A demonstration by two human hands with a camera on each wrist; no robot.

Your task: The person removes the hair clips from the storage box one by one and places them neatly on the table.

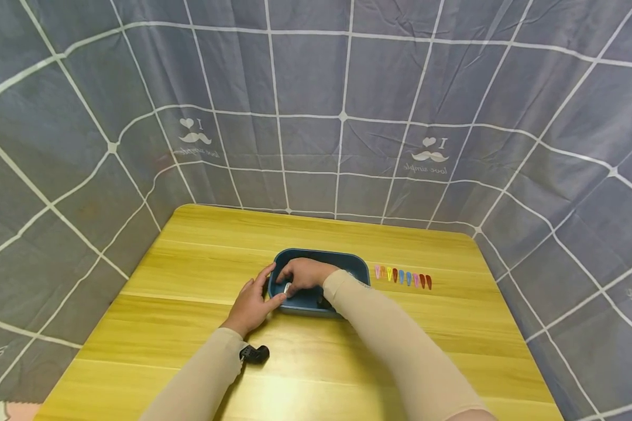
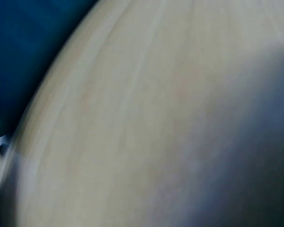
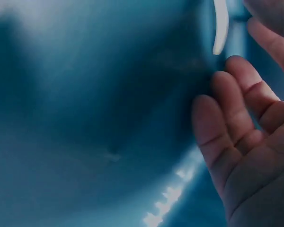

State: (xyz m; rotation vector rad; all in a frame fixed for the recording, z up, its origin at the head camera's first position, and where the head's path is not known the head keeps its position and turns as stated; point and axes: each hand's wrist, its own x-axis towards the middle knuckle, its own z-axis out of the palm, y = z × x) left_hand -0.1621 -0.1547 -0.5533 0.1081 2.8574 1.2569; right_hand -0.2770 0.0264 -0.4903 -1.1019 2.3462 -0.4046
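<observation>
A dark blue plastic bin (image 1: 316, 253) stands on the wooden table. My right hand (image 1: 306, 273) reaches down inside its left part, palm downward. Close to those fingertips is a small white curved piece (image 3: 220, 28), apart from the loosely bent fingers (image 3: 209, 120) in the right wrist view. My left hand (image 1: 250, 307) lies along the bin's left end, its fingers fairly straight and its thumb tip at the near left corner. Beneath my right wrist, a small dark thing (image 1: 323, 302) shows inside the bin, partly hidden by the sleeve.
To the right of the bin lies a row of several snap hair clips (image 1: 401, 276) in pink, orange, yellow, red and blue. A black wrist camera (image 1: 255, 354) sticks out from my left sleeve. Grey checked curtains (image 1: 311, 140) surround the table (image 1: 216, 251) behind and at both sides.
</observation>
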